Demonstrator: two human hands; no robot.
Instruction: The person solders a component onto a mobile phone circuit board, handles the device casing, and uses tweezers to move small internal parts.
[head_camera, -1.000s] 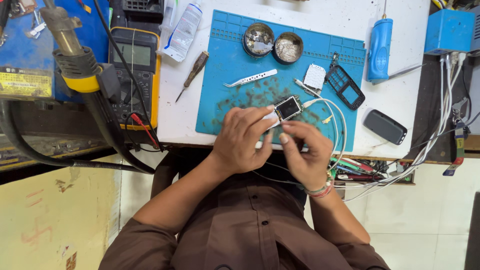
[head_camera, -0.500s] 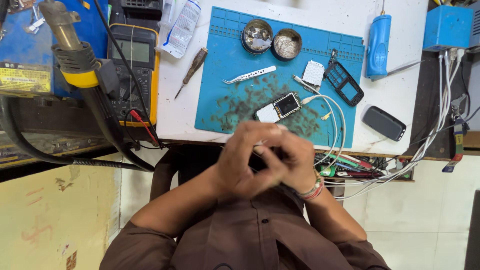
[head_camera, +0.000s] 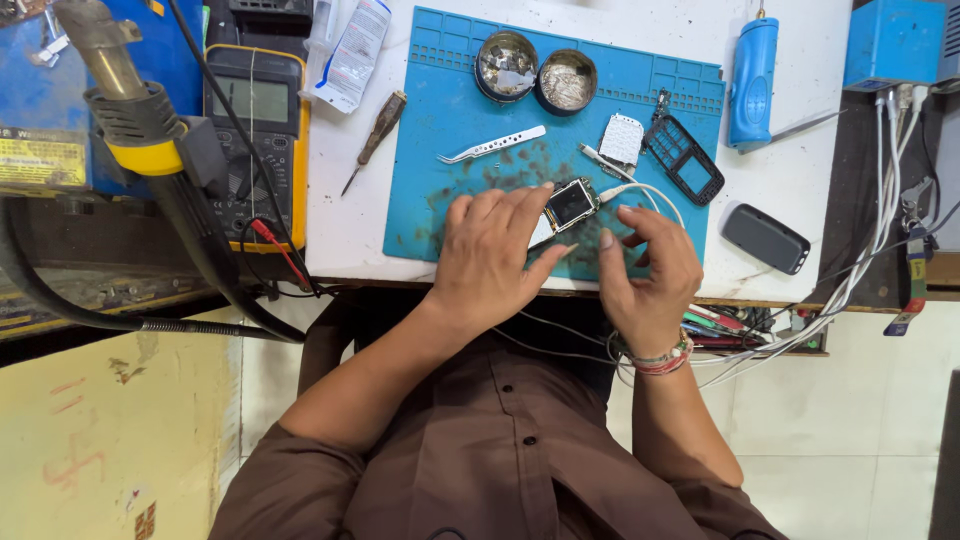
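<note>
White desk carries a blue mat whose near edge runs almost to the desk's front edge, and both hands work right at that margin. Left hand lies flat over the mat's near part, fingers pressed together and extended, their tips touching the small phone board, which lies tilted on the mat between the hands. Right hand hovers just beside the board, fingers loosely curled and spread, pinching nothing that can be seen; a white cable runs from the board past them. Beyond the hands the mat has open room up to the tweezers, two round tins, a keypad and a black frame. Off the mat lie a screwdriver to the left, a multimeter at the desk's left edge, and a dark cover near the front right edge
</note>
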